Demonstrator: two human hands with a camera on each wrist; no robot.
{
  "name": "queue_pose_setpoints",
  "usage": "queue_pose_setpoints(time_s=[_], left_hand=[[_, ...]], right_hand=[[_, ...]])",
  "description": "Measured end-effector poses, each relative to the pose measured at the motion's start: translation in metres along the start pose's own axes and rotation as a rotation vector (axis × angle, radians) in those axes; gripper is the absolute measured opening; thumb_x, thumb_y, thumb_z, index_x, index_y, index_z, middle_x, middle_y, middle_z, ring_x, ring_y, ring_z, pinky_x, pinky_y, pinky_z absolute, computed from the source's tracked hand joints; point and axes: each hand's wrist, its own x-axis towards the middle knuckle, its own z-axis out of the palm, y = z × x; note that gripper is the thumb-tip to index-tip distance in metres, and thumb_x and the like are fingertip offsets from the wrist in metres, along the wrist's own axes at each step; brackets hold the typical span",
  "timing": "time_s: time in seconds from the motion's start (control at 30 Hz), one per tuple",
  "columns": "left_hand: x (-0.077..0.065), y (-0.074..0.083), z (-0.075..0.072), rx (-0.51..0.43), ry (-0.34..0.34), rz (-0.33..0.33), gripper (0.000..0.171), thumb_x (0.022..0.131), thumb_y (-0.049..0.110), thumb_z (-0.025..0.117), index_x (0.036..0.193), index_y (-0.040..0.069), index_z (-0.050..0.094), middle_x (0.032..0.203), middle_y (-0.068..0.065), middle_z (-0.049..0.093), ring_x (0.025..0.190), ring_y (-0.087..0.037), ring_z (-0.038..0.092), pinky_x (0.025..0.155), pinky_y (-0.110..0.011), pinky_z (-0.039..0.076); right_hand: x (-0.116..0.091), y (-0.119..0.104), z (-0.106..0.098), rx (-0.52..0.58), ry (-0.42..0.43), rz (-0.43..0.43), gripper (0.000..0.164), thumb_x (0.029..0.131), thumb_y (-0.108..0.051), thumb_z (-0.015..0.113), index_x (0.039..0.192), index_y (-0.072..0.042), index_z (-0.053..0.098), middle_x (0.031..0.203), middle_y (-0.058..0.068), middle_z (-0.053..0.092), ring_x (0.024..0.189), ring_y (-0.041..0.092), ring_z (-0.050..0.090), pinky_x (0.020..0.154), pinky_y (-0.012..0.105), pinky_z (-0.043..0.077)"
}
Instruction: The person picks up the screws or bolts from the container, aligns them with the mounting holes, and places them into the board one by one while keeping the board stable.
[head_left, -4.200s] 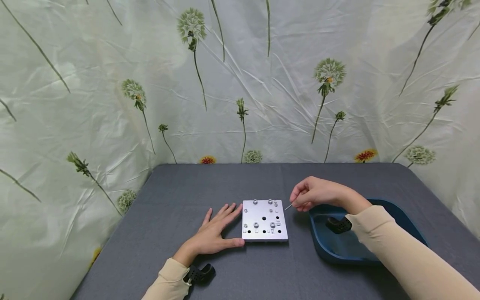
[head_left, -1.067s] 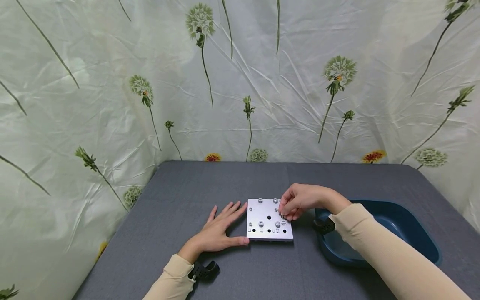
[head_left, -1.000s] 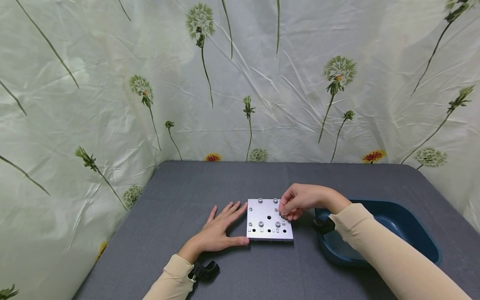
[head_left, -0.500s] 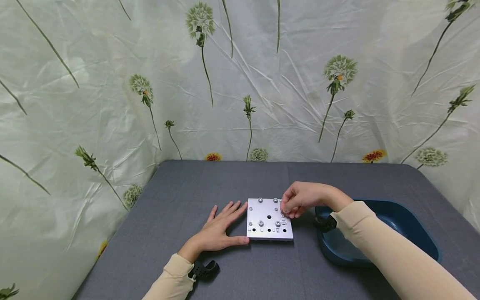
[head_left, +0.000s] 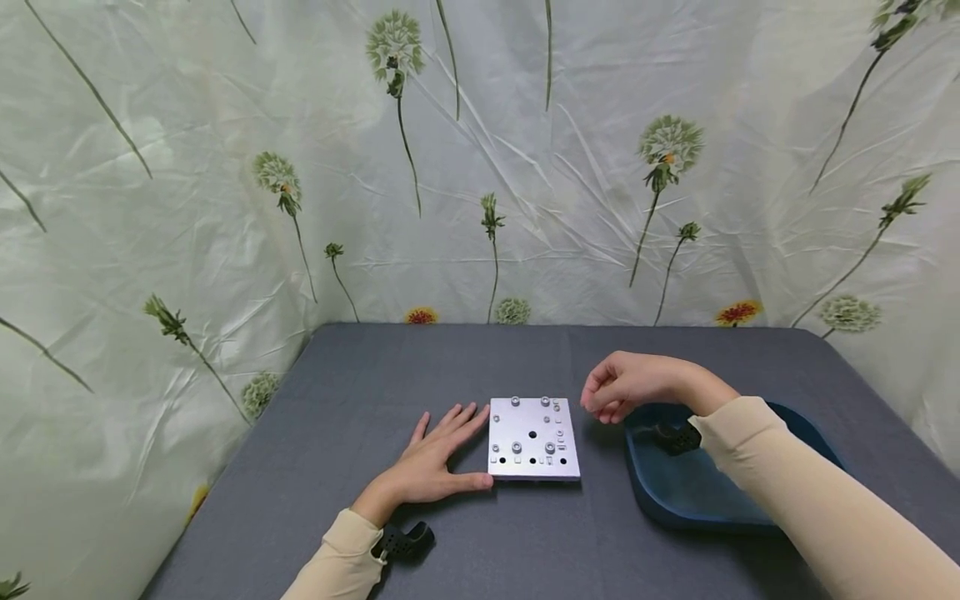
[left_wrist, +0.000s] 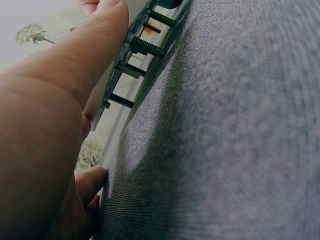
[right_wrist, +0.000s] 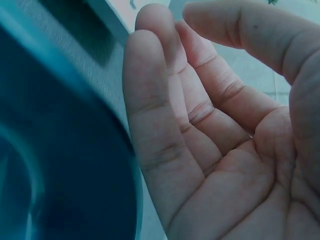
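A square silver metal plate (head_left: 533, 439) lies on the grey cloth, set with several screws and small pins and showing several dark holes. From the left wrist view, threaded screws and pins (left_wrist: 148, 47) stick out beneath the plate. My left hand (head_left: 431, 467) spreads flat beside it, index fingertip and thumb tip touching its left edge. Beyond the plate's right edge, my right hand (head_left: 628, 388) hovers with loosely bent fingers. Thumb and fingertips (right_wrist: 144, 47) stand apart in the right wrist view, with nothing visible between them.
A dark blue bin (head_left: 720, 493) stands on the right, partly under my right forearm. Grey cloth (head_left: 450, 358) covers the table, and a flower-printed curtain (head_left: 480, 167) hangs behind its far edge.
Earlier my right hand held a thin metal pin beside the plate, then worked at its right side. Now a small pin fills a formerly dark hole there, and the hand has drawn back right.
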Motion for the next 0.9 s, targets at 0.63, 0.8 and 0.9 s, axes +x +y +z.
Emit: queue_pose_setpoints(time_s=[0.63, 0.8, 0.9], left_hand=[[-0.001, 0.002, -0.003, 0.023, -0.041, -0.050, 0.100, 0.092, 0.064, 0.077, 0.172, 0.038, 0.024, 0.180, -0.003, 0.025, 0.170, -0.030, 0.013, 0.131, -0.070, -0.007], [-0.001, 0.003, -0.003, 0.021, -0.044, -0.053, 0.100, 0.092, 0.064, 0.077, 0.172, 0.039, 0.023, 0.180, -0.003, 0.025, 0.170, -0.030, 0.012, 0.131, -0.070, -0.008], [0.000, 0.003, -0.003, 0.019, -0.043, -0.049, 0.100, 0.091, 0.064, 0.078, 0.172, 0.038, 0.024, 0.179, -0.004, 0.026, 0.170, -0.031, 0.013, 0.131, -0.071, -0.008]], right_hand=[[-0.048, 0.049, -0.031, 0.075, 0.045, 0.042, 0.028, 0.108, -0.015, 0.064, 0.124, 0.007, 0.072, 0.091, -0.001, 0.073, 0.082, 0.010, 0.068, 0.079, 0.025, 0.062], [-0.057, 0.059, -0.034, 0.089, 0.058, 0.061, 0.032, 0.109, -0.016, 0.063, 0.128, 0.008, 0.070, 0.092, -0.001, 0.073, 0.083, 0.009, 0.068, 0.079, 0.026, 0.062], [-0.064, 0.066, -0.037, 0.091, 0.064, 0.063, 0.033, 0.109, -0.015, 0.062, 0.130, 0.010, 0.069, 0.094, 0.000, 0.073, 0.084, 0.009, 0.068, 0.079, 0.026, 0.062]])
